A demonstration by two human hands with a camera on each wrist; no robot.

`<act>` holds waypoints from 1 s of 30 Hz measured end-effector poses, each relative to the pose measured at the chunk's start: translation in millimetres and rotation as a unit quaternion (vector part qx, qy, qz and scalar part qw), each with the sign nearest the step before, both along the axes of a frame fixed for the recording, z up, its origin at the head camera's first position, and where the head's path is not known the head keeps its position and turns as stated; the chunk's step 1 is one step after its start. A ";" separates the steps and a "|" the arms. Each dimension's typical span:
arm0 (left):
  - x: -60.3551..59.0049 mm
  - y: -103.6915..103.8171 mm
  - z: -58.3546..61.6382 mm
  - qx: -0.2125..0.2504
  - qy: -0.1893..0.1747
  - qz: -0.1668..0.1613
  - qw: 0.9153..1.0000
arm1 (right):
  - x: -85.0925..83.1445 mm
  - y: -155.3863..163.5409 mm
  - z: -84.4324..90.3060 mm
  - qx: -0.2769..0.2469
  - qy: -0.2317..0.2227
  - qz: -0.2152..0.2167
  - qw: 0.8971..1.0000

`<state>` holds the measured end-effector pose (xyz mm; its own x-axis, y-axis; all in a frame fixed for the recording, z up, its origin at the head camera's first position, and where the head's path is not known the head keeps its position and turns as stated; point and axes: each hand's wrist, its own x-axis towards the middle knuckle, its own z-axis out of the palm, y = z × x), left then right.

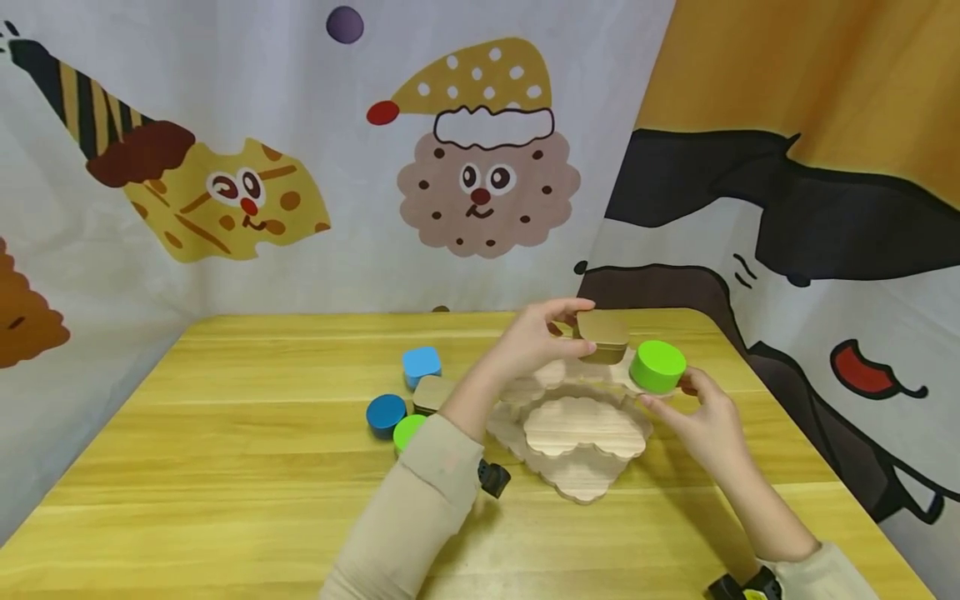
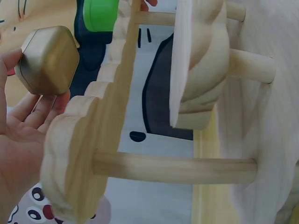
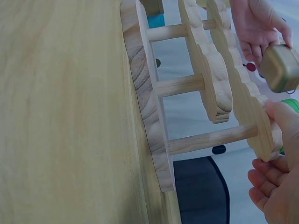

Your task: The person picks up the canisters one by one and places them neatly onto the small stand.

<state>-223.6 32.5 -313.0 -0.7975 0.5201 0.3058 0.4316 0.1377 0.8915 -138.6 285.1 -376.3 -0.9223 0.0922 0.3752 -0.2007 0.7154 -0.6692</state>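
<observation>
A three-tier wooden stand [image 1: 577, 437] with scalloped shelves sits on the yellow table [image 1: 225, 467]. My left hand [image 1: 579, 327] pinches a gold rounded-square tin [image 1: 602, 335] just above the stand's top tier. In the left wrist view the gold tin [image 2: 49, 60] hangs beside the shelf edge [image 2: 79, 140]. My right hand [image 1: 675, 390] grips a green round tin [image 1: 657, 365] at the top tier's right edge. The right wrist view shows the wooden stand [image 3: 149, 102] from the side, the gold tin [image 3: 282, 67] and a sliver of the green tin [image 3: 291, 104].
Left of the stand lie a blue square tin [image 1: 421, 365], a second gold tin [image 1: 432, 392], a blue round tin [image 1: 386, 413] and another green round tin [image 1: 407, 432]. Printed cloth walls [image 1: 480, 183] close in the back and right sides.
</observation>
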 end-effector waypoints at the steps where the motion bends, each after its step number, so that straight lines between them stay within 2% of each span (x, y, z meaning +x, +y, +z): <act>1: -1.0 1.4 -0.7 -0.001 -0.002 -0.001 1.000 | -0.2 0.3 -0.3 0.000 0.000 0.000 1.000; 8: -7.8 9.0 -7.2 -0.013 -0.013 -0.008 1.000 | -0.3 0.8 -1.0 0.005 0.001 0.000 1.000; 19: -15.7 13.6 -8.0 -0.051 -0.002 -0.019 0.999 | 0.4 0.1 1.3 0.004 0.000 -0.001 1.000; 30: -18.5 15.5 -13.8 -0.062 -0.011 -0.030 0.998 | 1.4 -0.4 2.8 0.001 -0.003 -0.001 1.000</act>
<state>-242.1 48.0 -326.7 -0.7699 0.5993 0.2191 0.4236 0.2232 0.8779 -137.2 284.8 -373.5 -0.9246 0.0944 0.3690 -0.1941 0.7167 -0.6698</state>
